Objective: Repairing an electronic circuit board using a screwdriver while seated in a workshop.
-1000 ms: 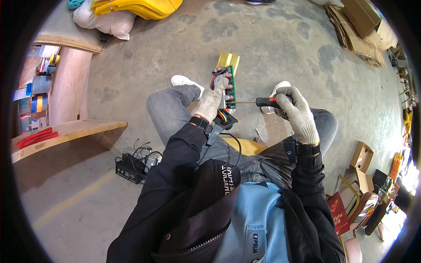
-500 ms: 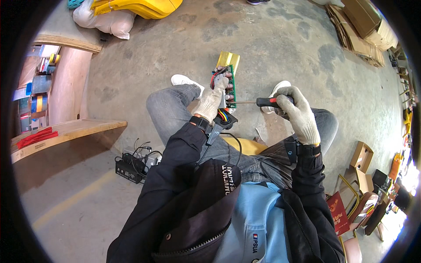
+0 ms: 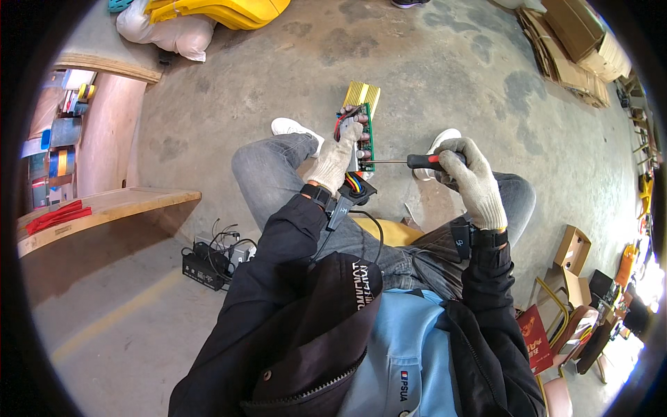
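Note:
A green circuit board (image 3: 369, 132) with several cylindrical capacitors stands on edge between my knees. At its far end sits a ribbed yellow metal case (image 3: 363, 93). My gloved left hand (image 3: 337, 153) grips the board's left side, close to red and black wires. Coloured wires and a black end piece (image 3: 361, 189) hang at the near end. In my gloved right hand (image 3: 474, 177) is a screwdriver (image 3: 421, 162) with a black and red handle. Its shaft points left, and the tip reaches the board's near end; the exact contact point is too small to make out.
Black electronic boxes with cables (image 3: 207, 265) lie on the floor at left, below a wooden shelf (image 3: 139, 203) holding red cloth. Flattened cardboard (image 3: 566, 52) leans at the far right. An open cardboard box (image 3: 573, 260) and a red bag (image 3: 535, 340) are at right.

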A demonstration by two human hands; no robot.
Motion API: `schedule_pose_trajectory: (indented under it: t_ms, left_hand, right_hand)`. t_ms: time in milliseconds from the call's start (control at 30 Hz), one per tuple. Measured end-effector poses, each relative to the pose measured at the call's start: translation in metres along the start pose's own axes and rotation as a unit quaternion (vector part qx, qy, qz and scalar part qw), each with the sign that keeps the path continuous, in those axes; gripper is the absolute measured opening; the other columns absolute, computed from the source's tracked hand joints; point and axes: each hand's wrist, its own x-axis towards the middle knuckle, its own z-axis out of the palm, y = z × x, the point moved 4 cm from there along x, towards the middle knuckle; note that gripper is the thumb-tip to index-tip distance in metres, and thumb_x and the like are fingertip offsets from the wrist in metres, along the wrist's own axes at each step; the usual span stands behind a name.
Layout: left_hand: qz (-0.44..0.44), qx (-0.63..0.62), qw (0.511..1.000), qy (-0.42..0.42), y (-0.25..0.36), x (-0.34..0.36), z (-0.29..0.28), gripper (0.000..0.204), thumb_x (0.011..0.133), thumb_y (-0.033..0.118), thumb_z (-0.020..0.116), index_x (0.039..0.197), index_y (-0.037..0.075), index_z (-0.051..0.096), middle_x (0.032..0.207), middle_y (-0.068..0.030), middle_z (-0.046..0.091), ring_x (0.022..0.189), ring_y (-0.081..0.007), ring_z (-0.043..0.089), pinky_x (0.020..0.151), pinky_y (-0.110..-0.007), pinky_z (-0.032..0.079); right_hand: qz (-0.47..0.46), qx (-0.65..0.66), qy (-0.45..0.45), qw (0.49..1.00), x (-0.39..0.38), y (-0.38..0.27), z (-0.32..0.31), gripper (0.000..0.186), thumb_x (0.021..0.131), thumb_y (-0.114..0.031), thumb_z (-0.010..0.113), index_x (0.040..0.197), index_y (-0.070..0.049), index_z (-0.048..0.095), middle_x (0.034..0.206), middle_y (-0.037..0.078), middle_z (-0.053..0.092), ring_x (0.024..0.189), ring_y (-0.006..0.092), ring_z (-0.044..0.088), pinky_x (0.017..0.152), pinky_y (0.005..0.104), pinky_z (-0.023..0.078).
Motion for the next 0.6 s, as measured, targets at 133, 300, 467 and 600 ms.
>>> schedule_pose_trajectory:
  t_ms: [133,300,467,600]
  left_hand:
    - [-0.010,0.002,1.000,-0.006,-0.001,0.002,-0.001,0.050,0.099,0.058,0.071,0.136,0.026,0.066,0.112,-0.0030,0.068,0.087,-0.0174,0.068,0.072,-0.038,0.059]
    - [-0.013,0.010,1.000,-0.003,0.000,0.001,0.001,0.050,0.098,0.059,0.071,0.137,0.027,0.066,0.112,-0.0030,0.068,0.086,-0.0170,0.068,0.072,-0.038,0.059]
    - [-0.009,0.010,1.000,-0.001,-0.001,0.002,0.000,0.053,0.097,0.061,0.072,0.136,0.025,0.065,0.111,-0.0026,0.068,0.083,-0.0164,0.068,0.069,-0.037,0.060]
    - [-0.006,0.009,1.000,-0.008,-0.003,0.005,-0.002,0.054,0.097,0.060,0.072,0.136,0.024,0.066,0.111,-0.0027,0.068,0.083,-0.0166,0.068,0.068,-0.037,0.060]
  right_hand:
    - [-0.026,-0.021,-0.006,0.999,-0.001,0.000,-0.001,0.023,0.101,-0.018,0.065,0.115,0.001,0.065,0.096,0.005,0.061,0.085,0.0133,0.063,0.083,0.0270,0.051]
    - [-0.041,-0.050,-0.007,0.998,-0.001,-0.006,0.002,0.028,0.101,-0.021,0.067,0.116,0.002,0.065,0.097,0.006,0.062,0.084,0.0146,0.064,0.082,0.0275,0.052]
    - [-0.011,-0.091,-0.001,0.996,0.007,0.005,-0.001,0.028,0.100,-0.019,0.067,0.120,0.000,0.063,0.100,0.010,0.066,0.081,0.0153,0.066,0.079,0.0281,0.053]
    - [-0.091,-0.124,-0.008,0.988,0.002,-0.002,-0.003,0.025,0.100,-0.016,0.067,0.119,-0.001,0.064,0.103,0.013,0.068,0.084,0.0196,0.068,0.083,0.0322,0.054]
